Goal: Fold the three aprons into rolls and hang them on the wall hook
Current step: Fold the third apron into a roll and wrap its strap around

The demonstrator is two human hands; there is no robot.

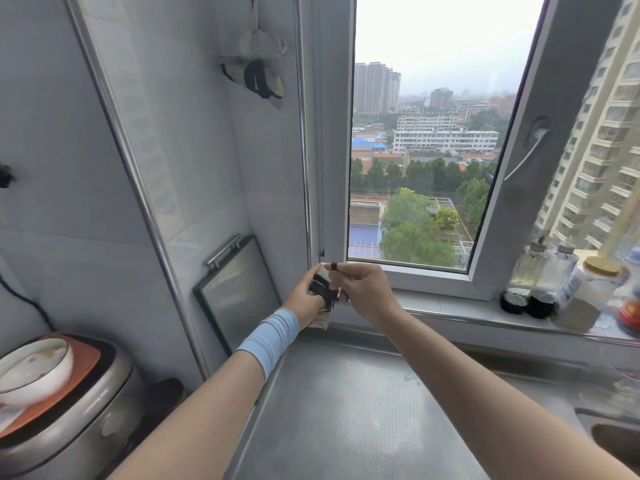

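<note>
Matt, dimpled grey steel counter, glossy pale wall tiles, soft beige cloth apron roll bound with black strap.

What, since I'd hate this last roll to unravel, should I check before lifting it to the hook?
1. Left hand grips the apron roll: ok.
2. Right hand pinches the black strap: ok.
3. Strap tied off around the roll: cannot tell, fingers hide it.
4. Upper hung roll and lower hung roll hang on the wall: ok.
5. Room on the wall hook for a third: cannot tell, it lies above the frame.
</note>
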